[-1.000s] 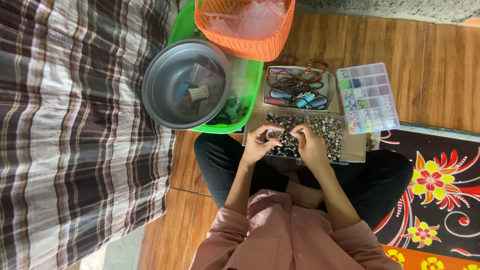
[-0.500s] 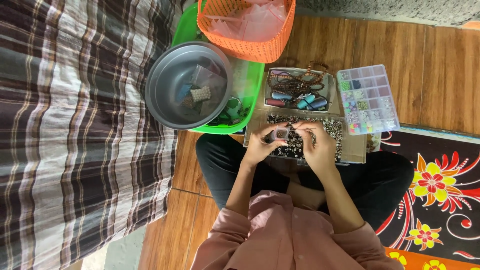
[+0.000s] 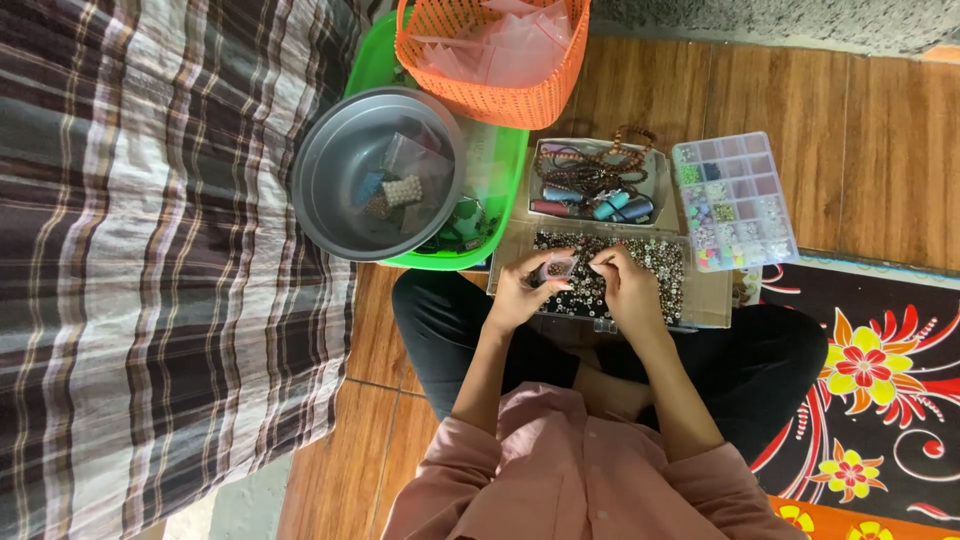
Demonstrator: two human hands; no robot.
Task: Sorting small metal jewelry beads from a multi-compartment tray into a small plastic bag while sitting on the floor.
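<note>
A shallow cardboard box (image 3: 712, 300) rests on my crossed legs, its tray full of small dark and pale beads (image 3: 660, 265). My left hand (image 3: 522, 290) pinches a small pinkish clear piece (image 3: 556, 268) over the beads. My right hand (image 3: 628, 285) is beside it, fingertips pinched together near the left hand; what it grips is too small to see. The two hands nearly touch above the bead tray.
Behind the tray lies a box of thread spools and brown bead strings (image 3: 590, 180). A clear compartment organiser (image 3: 735, 200) sits to the right. A grey metal bowl (image 3: 340, 180) rests on a green tray (image 3: 500, 190), an orange basket (image 3: 490, 60) beyond. Striped cloth (image 3: 150, 250) at left, floral mat (image 3: 880, 380) at right.
Both hands stayed over the bead tray, fingers shifting slightly; the left hand now holds the small clear piece up nearer the right fingertips.
</note>
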